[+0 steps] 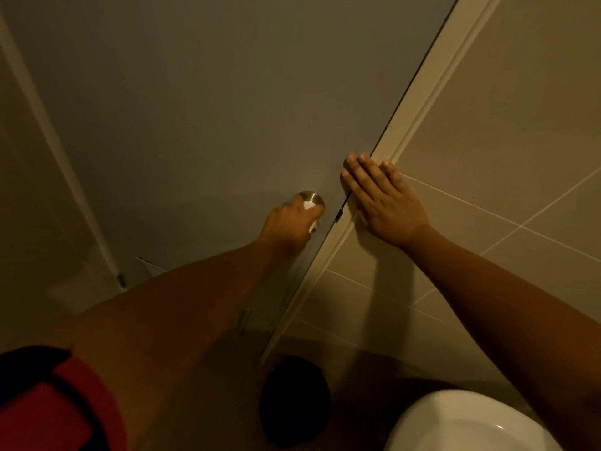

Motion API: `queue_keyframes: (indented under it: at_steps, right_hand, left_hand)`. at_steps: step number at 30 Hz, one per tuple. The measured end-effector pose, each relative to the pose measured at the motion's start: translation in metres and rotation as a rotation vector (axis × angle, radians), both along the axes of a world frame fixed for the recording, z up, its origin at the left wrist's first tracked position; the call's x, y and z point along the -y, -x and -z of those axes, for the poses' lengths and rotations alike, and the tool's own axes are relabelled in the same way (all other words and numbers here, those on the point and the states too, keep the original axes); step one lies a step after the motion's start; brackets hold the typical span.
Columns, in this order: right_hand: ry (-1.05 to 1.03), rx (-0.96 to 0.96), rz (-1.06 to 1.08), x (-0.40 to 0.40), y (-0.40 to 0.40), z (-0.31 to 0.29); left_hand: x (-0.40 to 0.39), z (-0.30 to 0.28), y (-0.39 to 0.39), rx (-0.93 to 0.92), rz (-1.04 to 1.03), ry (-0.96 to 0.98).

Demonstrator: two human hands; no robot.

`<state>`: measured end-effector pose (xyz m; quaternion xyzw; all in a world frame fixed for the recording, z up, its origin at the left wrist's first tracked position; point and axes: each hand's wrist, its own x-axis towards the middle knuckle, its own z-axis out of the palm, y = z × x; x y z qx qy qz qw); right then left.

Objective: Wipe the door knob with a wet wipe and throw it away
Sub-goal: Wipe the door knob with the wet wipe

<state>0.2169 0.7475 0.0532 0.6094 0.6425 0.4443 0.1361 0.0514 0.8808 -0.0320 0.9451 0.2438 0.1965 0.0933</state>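
A dim bathroom floor (208,402) runs along the foot of a grey door (201,118) and a tiled wall (487,157). A dark round bin (294,402) stands on the floor near the door's bottom corner, beside a white toilet (461,424) at the wall side.

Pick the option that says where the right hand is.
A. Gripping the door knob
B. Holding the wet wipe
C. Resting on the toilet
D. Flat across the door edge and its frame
D: the right hand lies open, fingers spread over the door's edge and the frame, while the left hand presses the wipe on the knob.
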Motion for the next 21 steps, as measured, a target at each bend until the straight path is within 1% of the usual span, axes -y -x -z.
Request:
queue_keyframes:
  at_steps: [1,2,3,4,7,9,11,12,13,14,15,16,18,19,21]
  right_hand:
    - [0.001,-0.001,-0.001,0.0,0.0,0.0]
    - [0.003,0.001,0.0,-0.001,0.001,0.0]
    - [0.006,0.004,0.003,-0.001,0.001,0.0]
    - [0.011,0.006,0.008,0.0,0.001,-0.001]
    - [0.017,0.002,0.007,0.001,0.001,-0.003]
    - [0.012,0.002,0.003,0.001,0.001,-0.003]
    - [0.018,-0.001,0.006,0.001,0.002,-0.003]
    - [0.023,-0.003,0.013,0.001,0.003,-0.003]
    - [0.028,-0.004,0.019,0.001,0.002,-0.002]
    - [0.032,-0.005,0.022,0.001,0.002,-0.002]
    - [0.032,-0.007,0.022,0.001,0.003,-0.002]
    - [0.035,-0.01,0.024,0.001,0.003,-0.002]
    - [0.049,-0.017,0.036,0.001,0.003,-0.003]
    - [0.058,-0.023,0.042,0.001,0.004,-0.004]
    - [0.074,-0.051,0.056,0.003,0.005,-0.005]
  left_hand:
    - [-0.001,-0.001,0.0,-0.039,0.019,-0.067]
    - [-0.003,0.002,-0.001,-0.049,0.028,-0.081]
    - [-0.003,0.004,-0.001,0.0,0.022,-0.02]
    - [-0.003,0.009,-0.002,0.098,0.005,0.103]
    - [0.013,0.021,-0.01,0.534,-0.063,0.584]
    - [0.021,0.019,-0.019,0.785,-0.099,1.002]
    - [0.022,0.016,-0.024,0.927,-0.132,1.383]
    - [0.021,0.015,-0.025,0.948,-0.142,1.481]
    - [0.022,0.013,-0.023,0.947,-0.139,1.497]
    - [0.021,0.014,-0.022,0.91,-0.132,1.413]
    - [0.02,0.015,-0.018,0.85,-0.109,1.246]
    - [0.017,0.017,-0.014,0.751,-0.085,1.029]
    - [0.008,0.016,-0.008,0.467,-0.065,0.642]
    - [0.003,0.015,-0.005,0.329,-0.062,0.531]
    - [-0.002,0.01,-0.002,0.163,-0.026,0.431]
